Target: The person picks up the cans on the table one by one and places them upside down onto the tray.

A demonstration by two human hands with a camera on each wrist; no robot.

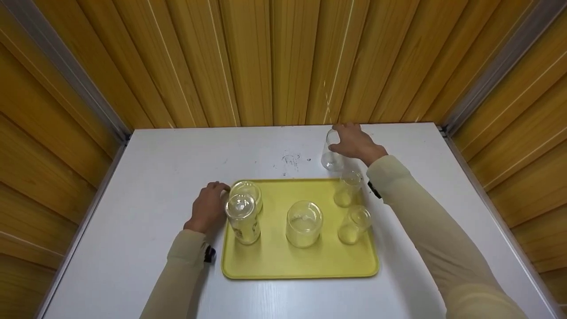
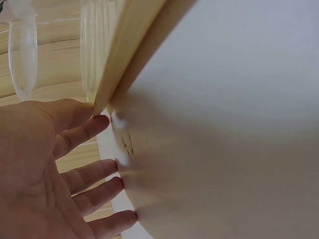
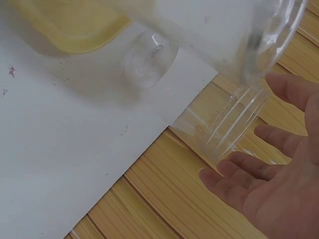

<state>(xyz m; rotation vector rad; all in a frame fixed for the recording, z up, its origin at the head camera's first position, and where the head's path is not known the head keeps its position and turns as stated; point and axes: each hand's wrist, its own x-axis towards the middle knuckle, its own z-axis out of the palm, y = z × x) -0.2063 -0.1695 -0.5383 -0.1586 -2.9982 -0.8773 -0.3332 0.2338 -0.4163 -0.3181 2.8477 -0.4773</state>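
Observation:
A clear glass jar (image 1: 328, 155) stands on the table behind the tray. My right hand (image 1: 354, 142) is around its upper end, thumb and fingers spread on either side. In the right wrist view, gaps show between the fingertips and the jar's ridged mouth (image 3: 234, 122). At the yellow tray's (image 1: 270, 266) back left corner rests my left hand (image 1: 207, 206). Its thumb and index fingertips touch the tray's rim (image 2: 127, 45), and the other fingers extend loosely. Beside that hand, a tall glass (image 1: 243, 223) and a wider glass (image 1: 252, 190) stand on the tray.
A wide glass (image 1: 304, 230) occupies the tray's middle. Two smaller glasses (image 1: 347, 195) stand along its right side, close to my right forearm. Dark marks (image 1: 291, 160) show on the white table (image 1: 168, 164). Ribbed wood-look panels (image 1: 248, 66) rise at the back and sides.

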